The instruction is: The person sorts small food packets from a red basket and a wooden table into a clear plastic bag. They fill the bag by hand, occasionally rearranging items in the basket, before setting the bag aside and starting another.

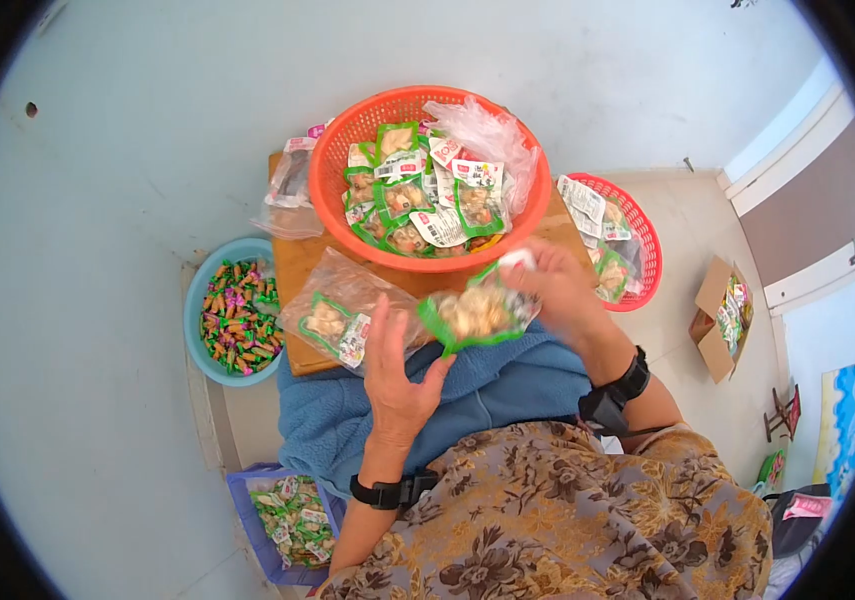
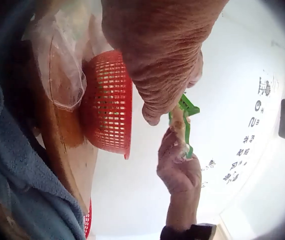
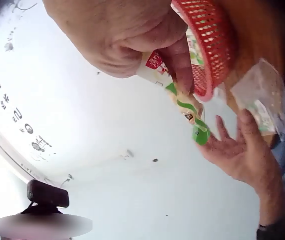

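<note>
My right hand [image 1: 559,290] pinches one end of a sealed clear snack packet [image 1: 477,312] with a green border and pale, lumpy food inside. The packet hangs tilted above my lap, its printed white and red end [image 3: 155,62] under the right fingers. My left hand [image 1: 397,375] is beside its other end, fingers straight and spread, the thumb tip right at the packet's green lower corner [image 3: 201,134]. Behind the left fingers, a clear plastic bag [image 1: 322,265] lies on the wooden table with a similar packet [image 1: 332,325] in it.
An orange-red basket [image 1: 427,265] heaped with packets stands on the wooden table [image 1: 297,358]. Around it on the floor are a red basket [image 1: 652,250], a blue basin [image 1: 192,330] of small wrapped snacks, a purple-blue crate [image 1: 247,520] and a cardboard box [image 1: 705,320].
</note>
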`<action>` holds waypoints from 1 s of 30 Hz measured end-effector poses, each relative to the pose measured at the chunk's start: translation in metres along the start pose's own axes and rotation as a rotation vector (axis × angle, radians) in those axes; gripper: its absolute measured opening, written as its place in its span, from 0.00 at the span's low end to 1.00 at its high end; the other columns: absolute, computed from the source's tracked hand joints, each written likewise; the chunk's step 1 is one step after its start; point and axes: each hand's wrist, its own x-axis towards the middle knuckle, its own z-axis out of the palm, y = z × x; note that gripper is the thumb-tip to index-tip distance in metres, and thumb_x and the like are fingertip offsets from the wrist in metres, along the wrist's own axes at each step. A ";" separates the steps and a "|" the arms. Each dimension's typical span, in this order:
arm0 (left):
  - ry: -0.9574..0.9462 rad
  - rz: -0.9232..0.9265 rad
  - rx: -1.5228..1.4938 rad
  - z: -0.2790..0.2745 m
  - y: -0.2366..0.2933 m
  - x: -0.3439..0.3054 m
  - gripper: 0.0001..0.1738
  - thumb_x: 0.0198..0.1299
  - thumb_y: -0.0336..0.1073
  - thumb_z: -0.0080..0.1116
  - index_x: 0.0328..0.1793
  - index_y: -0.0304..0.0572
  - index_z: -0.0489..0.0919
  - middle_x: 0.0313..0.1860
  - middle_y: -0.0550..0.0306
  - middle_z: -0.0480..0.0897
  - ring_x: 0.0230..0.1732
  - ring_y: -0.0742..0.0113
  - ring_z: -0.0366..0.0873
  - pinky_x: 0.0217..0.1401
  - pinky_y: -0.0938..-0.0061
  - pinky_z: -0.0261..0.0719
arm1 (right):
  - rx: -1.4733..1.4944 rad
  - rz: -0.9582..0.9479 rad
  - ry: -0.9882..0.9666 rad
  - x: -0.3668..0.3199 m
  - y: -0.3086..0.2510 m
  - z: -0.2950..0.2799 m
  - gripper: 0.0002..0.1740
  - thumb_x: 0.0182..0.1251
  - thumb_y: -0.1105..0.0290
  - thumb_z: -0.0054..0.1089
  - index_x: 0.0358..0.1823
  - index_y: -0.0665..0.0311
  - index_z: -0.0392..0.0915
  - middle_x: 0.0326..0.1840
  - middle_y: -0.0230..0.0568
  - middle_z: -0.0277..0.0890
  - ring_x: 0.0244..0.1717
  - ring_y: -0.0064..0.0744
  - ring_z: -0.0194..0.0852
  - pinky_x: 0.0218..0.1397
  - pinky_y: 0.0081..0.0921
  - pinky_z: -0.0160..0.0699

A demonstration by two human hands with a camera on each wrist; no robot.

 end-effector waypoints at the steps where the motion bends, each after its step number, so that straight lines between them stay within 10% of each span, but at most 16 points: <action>1: -0.042 0.074 -0.011 0.000 0.000 0.001 0.32 0.51 0.29 0.73 0.63 0.34 0.75 0.64 0.39 0.77 0.67 0.40 0.74 0.68 0.54 0.72 | 0.063 0.124 -0.064 -0.007 0.009 0.002 0.09 0.67 0.73 0.62 0.47 0.66 0.78 0.39 0.34 0.82 0.36 0.21 0.81 0.40 0.22 0.79; 6: -0.313 0.083 -0.118 0.002 -0.011 -0.014 0.26 0.52 0.30 0.73 0.58 0.36 0.79 0.59 0.40 0.80 0.59 0.45 0.79 0.59 0.61 0.80 | 0.114 0.304 -0.112 -0.021 0.052 -0.013 0.13 0.68 0.70 0.64 0.50 0.67 0.77 0.41 0.35 0.82 0.39 0.21 0.80 0.40 0.23 0.79; 8: -0.336 -0.054 -0.201 0.002 -0.005 -0.018 0.21 0.52 0.31 0.73 0.53 0.36 0.83 0.50 0.45 0.85 0.47 0.51 0.85 0.49 0.66 0.82 | -0.350 -0.021 -0.077 -0.028 0.059 -0.018 0.18 0.69 0.67 0.66 0.55 0.68 0.76 0.41 0.32 0.81 0.40 0.17 0.77 0.41 0.20 0.77; 12: -0.410 -0.129 -0.160 0.002 -0.012 -0.025 0.16 0.56 0.32 0.72 0.50 0.35 0.84 0.41 0.51 0.87 0.39 0.60 0.84 0.42 0.70 0.81 | -0.358 0.073 -0.320 -0.042 0.052 -0.029 0.23 0.68 0.66 0.68 0.59 0.68 0.74 0.41 0.30 0.80 0.42 0.14 0.73 0.42 0.18 0.74; 17: -0.550 -0.739 -0.666 0.013 -0.026 -0.041 0.12 0.63 0.34 0.69 0.48 0.35 0.85 0.34 0.61 0.85 0.34 0.79 0.79 0.34 0.74 0.78 | -0.235 0.306 -0.520 -0.044 0.084 -0.046 0.22 0.66 0.70 0.70 0.58 0.68 0.76 0.45 0.30 0.82 0.42 0.13 0.75 0.44 0.17 0.75; 21: -0.564 -0.785 -0.628 0.009 -0.019 -0.036 0.12 0.63 0.34 0.68 0.48 0.34 0.85 0.35 0.60 0.86 0.34 0.80 0.79 0.32 0.74 0.76 | -0.017 0.364 -0.398 -0.053 0.080 -0.032 0.18 0.65 0.72 0.70 0.54 0.69 0.79 0.44 0.32 0.85 0.42 0.14 0.78 0.46 0.17 0.78; 24: -0.660 -0.661 -0.232 0.002 -0.018 -0.033 0.13 0.59 0.35 0.71 0.45 0.34 0.85 0.33 0.58 0.85 0.32 0.70 0.81 0.31 0.71 0.76 | -0.132 0.397 -0.447 -0.052 0.086 -0.042 0.15 0.66 0.73 0.68 0.51 0.71 0.80 0.44 0.34 0.85 0.43 0.16 0.80 0.48 0.17 0.79; 26: -0.302 0.001 0.266 0.000 -0.027 -0.039 0.18 0.53 0.36 0.74 0.47 0.36 0.82 0.34 0.53 0.82 0.36 0.55 0.80 0.36 0.64 0.77 | -0.093 0.411 -0.413 -0.051 0.094 -0.047 0.14 0.67 0.74 0.66 0.52 0.71 0.80 0.44 0.35 0.85 0.43 0.17 0.80 0.48 0.18 0.79; 30: -0.252 0.022 0.546 -0.004 -0.036 -0.033 0.21 0.53 0.38 0.72 0.50 0.39 0.80 0.40 0.53 0.79 0.44 0.49 0.77 0.43 0.60 0.76 | -0.038 0.450 -0.374 -0.050 0.103 -0.046 0.12 0.68 0.77 0.60 0.51 0.72 0.80 0.45 0.36 0.84 0.44 0.18 0.81 0.47 0.21 0.80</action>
